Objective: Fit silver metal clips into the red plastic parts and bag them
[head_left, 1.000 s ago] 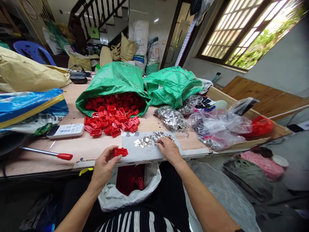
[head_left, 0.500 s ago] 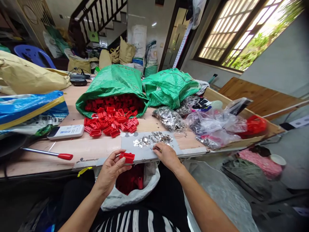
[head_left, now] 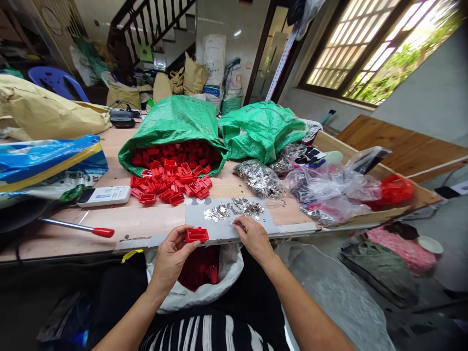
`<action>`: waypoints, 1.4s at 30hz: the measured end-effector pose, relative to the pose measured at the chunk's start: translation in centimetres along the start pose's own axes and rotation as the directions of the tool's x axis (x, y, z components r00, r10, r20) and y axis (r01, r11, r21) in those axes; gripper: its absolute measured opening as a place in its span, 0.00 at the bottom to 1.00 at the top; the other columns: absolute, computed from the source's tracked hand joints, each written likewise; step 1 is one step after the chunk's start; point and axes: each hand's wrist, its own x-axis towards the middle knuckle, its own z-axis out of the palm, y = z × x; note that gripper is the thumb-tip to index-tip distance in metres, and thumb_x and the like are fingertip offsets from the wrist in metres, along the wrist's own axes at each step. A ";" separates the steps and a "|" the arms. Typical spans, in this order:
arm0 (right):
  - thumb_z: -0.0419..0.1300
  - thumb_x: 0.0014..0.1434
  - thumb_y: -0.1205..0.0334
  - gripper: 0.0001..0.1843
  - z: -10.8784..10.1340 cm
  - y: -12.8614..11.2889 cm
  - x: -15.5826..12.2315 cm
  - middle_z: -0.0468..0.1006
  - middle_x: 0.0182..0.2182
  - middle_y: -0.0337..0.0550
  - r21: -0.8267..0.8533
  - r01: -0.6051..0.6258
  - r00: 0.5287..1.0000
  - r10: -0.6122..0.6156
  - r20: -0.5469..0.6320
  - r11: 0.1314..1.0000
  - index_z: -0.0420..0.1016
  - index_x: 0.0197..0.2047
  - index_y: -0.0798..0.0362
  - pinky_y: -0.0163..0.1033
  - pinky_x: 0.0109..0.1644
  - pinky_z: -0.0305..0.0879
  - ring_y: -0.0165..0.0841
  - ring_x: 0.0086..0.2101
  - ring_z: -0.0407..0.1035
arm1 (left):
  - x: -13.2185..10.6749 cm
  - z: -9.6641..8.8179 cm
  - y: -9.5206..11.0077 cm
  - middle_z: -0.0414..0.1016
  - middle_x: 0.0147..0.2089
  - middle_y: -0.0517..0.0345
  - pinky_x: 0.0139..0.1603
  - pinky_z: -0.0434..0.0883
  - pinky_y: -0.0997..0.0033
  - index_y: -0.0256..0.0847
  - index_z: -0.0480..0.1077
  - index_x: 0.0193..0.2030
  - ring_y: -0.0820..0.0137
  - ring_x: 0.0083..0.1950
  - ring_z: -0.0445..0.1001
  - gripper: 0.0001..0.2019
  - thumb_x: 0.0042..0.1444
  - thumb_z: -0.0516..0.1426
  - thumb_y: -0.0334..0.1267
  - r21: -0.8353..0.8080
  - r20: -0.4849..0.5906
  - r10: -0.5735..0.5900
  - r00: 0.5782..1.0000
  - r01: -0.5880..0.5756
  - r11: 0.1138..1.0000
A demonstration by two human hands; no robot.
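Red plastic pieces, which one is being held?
The red piece pinched in the left hand, near the front edge of the table. The other red pieces lie in or before the open green bag, or inside the white bag below.

Two hands (head_left: 171, 257), one held red case (head_left: 197, 235), two green sacks (head_left: 175, 117), one blue chair (head_left: 57, 78).

Left grip (head_left: 173, 253) pinching, right grip (head_left: 255, 239) pinching

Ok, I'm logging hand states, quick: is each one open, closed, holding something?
Left hand: closed, holding a red plastic part.
Right hand: grip pinched shut on what looks like a small metal piece.
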 end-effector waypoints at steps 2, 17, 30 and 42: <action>0.54 0.61 0.62 0.06 -0.3 -0.9 -0.2 0.77 0.35 0.40 0.143 0.017 1.000 -0.019 0.009 0.990 0.72 0.38 0.50 0.36 0.41 0.62 0.33 0.36 0.70 | -0.2 -0.1 -0.4 0.80 0.44 0.55 0.51 0.74 0.63 0.41 0.71 0.44 0.64 0.45 0.78 0.16 0.47 0.65 0.39 0.145 0.001 0.099 0.995 -0.098 0.984; 0.56 0.60 0.70 0.08 -0.3 -6.4 -1.5 0.76 0.34 0.43 0.269 0.268 0.942 -0.310 0.130 0.925 0.75 0.39 0.52 0.36 0.42 0.64 0.33 0.36 0.70 | -0.9 0.5 0.3 0.81 0.43 0.54 0.46 0.74 0.65 0.46 0.74 0.46 0.63 0.44 0.78 0.13 0.53 0.59 0.33 0.613 0.186 0.438 0.879 -0.453 0.648; 0.55 0.62 0.61 0.09 -1.1 -5.4 -1.4 0.75 0.35 0.41 0.556 0.095 0.967 -0.209 0.145 0.826 0.76 0.41 0.52 0.34 0.39 0.62 0.31 0.35 0.67 | -1.6 0.4 -0.4 0.81 0.43 0.55 0.46 0.73 0.66 0.46 0.75 0.46 0.63 0.43 0.78 0.14 0.51 0.62 0.36 0.536 0.087 0.416 0.905 -0.395 0.746; 0.62 0.55 0.56 0.11 0.7 -4.9 -1.4 0.65 0.27 0.33 0.706 -0.083 0.945 -0.168 0.279 0.703 0.65 0.32 0.53 0.31 0.34 0.58 0.27 0.30 0.59 | -2.2 0.7 0.4 0.81 0.44 0.54 0.48 0.74 0.64 0.47 0.76 0.47 0.62 0.45 0.79 0.14 0.53 0.59 0.33 0.547 0.218 0.439 0.871 -0.482 0.684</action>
